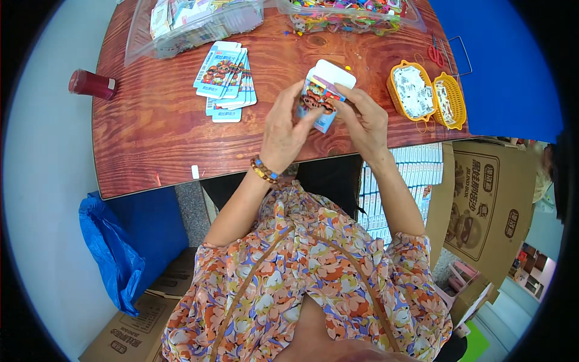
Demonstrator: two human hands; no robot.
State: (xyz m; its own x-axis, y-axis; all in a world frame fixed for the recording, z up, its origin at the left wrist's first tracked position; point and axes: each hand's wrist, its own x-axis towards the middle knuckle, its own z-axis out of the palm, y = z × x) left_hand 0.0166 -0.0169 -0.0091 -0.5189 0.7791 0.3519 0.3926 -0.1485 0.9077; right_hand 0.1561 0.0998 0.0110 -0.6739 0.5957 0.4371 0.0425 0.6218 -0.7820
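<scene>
Both hands closed on small printed card box [322,90] above worktop [157,133]: left hand [283,130] pinching near edge, right hand [365,120] at side. Box likely light, thin-walled, crushable; grip by edges, gentle.

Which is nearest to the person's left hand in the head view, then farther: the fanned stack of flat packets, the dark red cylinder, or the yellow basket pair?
From the left hand:
1. Fanned stack of flat packets, just to its left on the wooden table.
2. Yellow basket pair, across to the right, beyond the right hand.
3. Dark red cylinder, off the table's left edge.
</scene>
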